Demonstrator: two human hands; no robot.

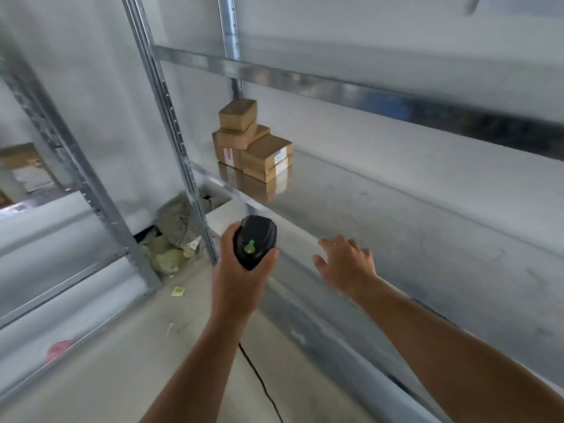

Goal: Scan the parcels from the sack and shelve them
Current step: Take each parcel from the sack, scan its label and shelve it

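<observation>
Your left hand (244, 277) grips the scanner (254, 242) and your right hand (348, 265) hangs empty, fingers spread, over the shelf (412, 227) where stacked parcels (251, 145) sit, so probably fetch another from the sack (175, 222) on the floor.

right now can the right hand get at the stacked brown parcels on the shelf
Probably yes, with a stretch. The right hand is open at the shelf edge, and bare shelf lies between it and the parcels. The left hand holds the scanner aside.
</observation>
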